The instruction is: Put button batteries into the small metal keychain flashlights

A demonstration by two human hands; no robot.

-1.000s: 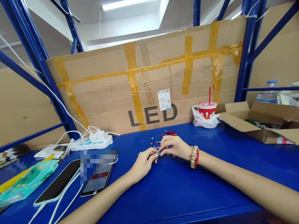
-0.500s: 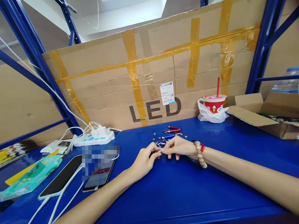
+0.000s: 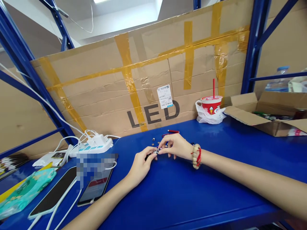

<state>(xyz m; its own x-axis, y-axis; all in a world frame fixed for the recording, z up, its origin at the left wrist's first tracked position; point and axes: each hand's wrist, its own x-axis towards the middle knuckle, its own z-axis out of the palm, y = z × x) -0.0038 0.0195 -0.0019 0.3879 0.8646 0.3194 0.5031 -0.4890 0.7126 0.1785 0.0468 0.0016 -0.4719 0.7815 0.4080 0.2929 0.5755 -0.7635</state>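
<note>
Between the fingertips of my left hand is a small dark tube, mostly hidden by the fingers. A small silver metal part shows at the tube's right end, where both hands meet. My right hand pinches this part with thumb and forefinger; its other fingers curl below. Behind the hands lie a thin red metal tube and a small silver piece. Other small parts there are largely covered by my right hand.
To the left are a white power strip, two phones with cables, and a green plastic packet. At the back right stand a red-and-white cup with a straw and an open cardboard box. Taped cardboard closes off the back.
The view has shifted a little, so the scene sits further left. My right hand has come slightly over the left fingertips and now covers more of the loose parts, including the blue tube.
</note>
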